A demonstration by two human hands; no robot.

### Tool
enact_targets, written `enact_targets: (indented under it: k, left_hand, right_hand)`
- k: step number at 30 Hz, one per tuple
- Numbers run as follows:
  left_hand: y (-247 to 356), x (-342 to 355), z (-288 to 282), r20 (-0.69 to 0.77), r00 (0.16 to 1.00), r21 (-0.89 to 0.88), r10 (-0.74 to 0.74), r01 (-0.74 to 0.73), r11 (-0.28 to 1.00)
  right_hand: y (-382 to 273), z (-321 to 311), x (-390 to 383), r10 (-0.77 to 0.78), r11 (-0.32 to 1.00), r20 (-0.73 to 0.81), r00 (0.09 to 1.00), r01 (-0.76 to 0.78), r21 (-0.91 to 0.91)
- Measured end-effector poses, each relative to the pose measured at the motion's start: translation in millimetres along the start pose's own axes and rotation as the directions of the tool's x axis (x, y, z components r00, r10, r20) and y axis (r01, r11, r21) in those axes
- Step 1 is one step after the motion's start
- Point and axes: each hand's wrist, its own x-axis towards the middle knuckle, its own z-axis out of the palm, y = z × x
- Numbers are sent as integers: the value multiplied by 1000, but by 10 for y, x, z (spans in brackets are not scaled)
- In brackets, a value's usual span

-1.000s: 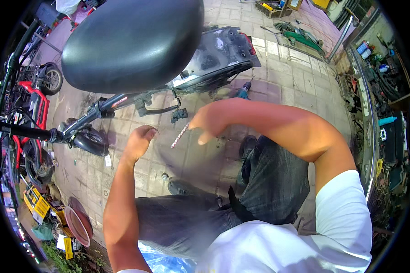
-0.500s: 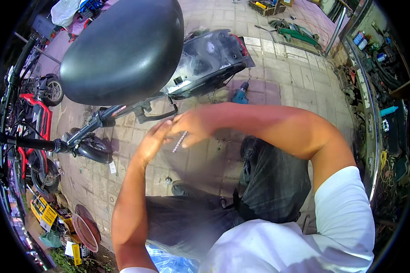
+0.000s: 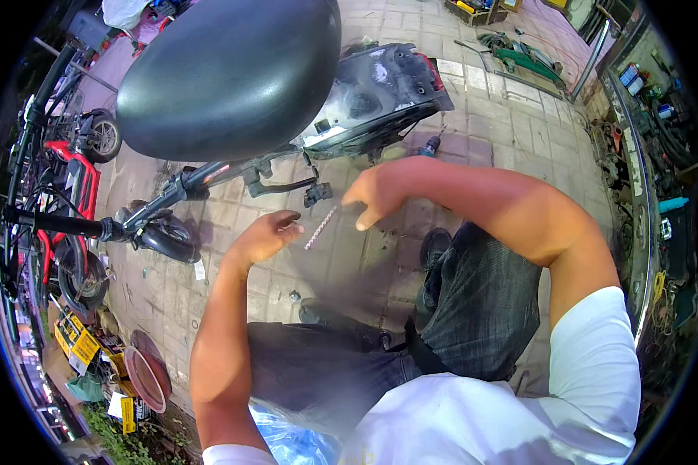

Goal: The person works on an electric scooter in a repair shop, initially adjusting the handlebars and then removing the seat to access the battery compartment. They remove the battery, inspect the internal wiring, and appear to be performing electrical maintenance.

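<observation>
Above the paving, my left hand (image 3: 265, 239) is raised below a crank arm, fingers loosely curled and apart, nothing visible in it. My right hand (image 3: 374, 195) is just right of a small dark block-like part (image 3: 316, 194), thumb apart from the fingers, also with nothing visible in it. Between the hands a short, pale, spiral-patterned strip (image 3: 320, 229) appears to lie on the ground; its exact kind is unclear. The crank arm (image 3: 283, 187) belongs to a dark two-wheeler, whose big black saddle (image 3: 229, 81) covers much of its frame.
A blue drill (image 3: 429, 147) lies beyond my right forearm. A red two-wheeler (image 3: 85, 182) stands at the left, above yellow boxes (image 3: 75, 341) and a reddish basin (image 3: 146, 380). A green floor jack (image 3: 527, 62) sits far right, near a tool-filled case (image 3: 644, 155).
My hands have moved apart from being together near the crank, the right one going right. The dark block beside the crank now shows. The whole view has shifted slightly.
</observation>
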Motion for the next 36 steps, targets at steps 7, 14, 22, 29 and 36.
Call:
enact_targets:
  k: [7, 14, 22, 29, 36]
  left_hand:
    - [64, -44, -30, 8, 1000, 44, -21, 21, 999]
    - [-30, -74, -128, -54, 999, -30, 2, -4, 1000]
    - [-18, -94, -144, -164, 984, 55, 62, -54, 997]
    - [42, -166, -163, -140, 989, 107, 41, -26, 994]
    - [-309, -296, -189, -143, 990, -10, 17, -19, 1000]
  right_hand:
    - [82, -22, -50, 45, 999, -20, 999, -45, -27]
    - [88, -80, -65, 75, 997, -7, 997, -75, 6]
    - [152, -44, -19, 93, 996, -24, 995, -93, -11]
    - [166, -18, -19, 103, 994, -65, 993, -104, -21]
    - [80, -45, -71, 102, 995, -59, 993, -101, 18]
